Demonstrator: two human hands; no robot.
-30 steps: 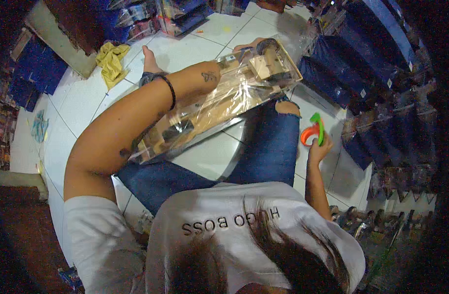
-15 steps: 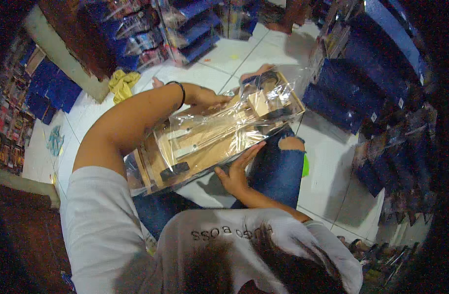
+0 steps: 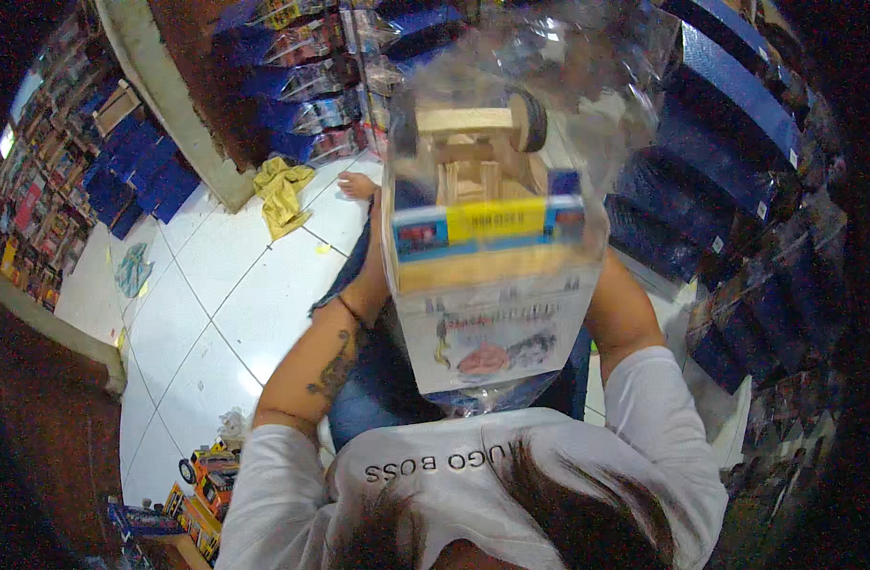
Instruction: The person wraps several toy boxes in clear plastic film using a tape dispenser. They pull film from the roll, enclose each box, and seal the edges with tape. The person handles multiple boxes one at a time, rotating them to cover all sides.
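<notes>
A wooden toy truck point(image 3: 487, 256), wrapped in clear plastic, is tipped up in front of my chest. Its end with blue and yellow panels faces me, above a white flap with printed drawings; dark wheels on a wooden axle point(image 3: 465, 120) show beyond. My left hand point(image 3: 370, 275) holds the truck's left side, its fingers hidden behind it. From the right, my right forearm point(image 3: 625, 309) reaches behind the other side, and the truck hides that hand. Loose plastic film point(image 3: 587, 85) bunches over the far end.
A yellow cloth point(image 3: 283, 195) lies on the white tiled floor point(image 3: 207, 313) near my bare foot point(image 3: 357, 185). Orange and yellow toy vehicles point(image 3: 207, 484) stand at the lower left. Blue wrapped packages point(image 3: 729, 142) are stacked along the right, and shelves point(image 3: 321, 81) of packaged goods line the back.
The truck has turned from lying slantwise across my lap to being tipped up, its end panel facing me. My left arm has drawn back to its left side; my right hand has gone behind it.
</notes>
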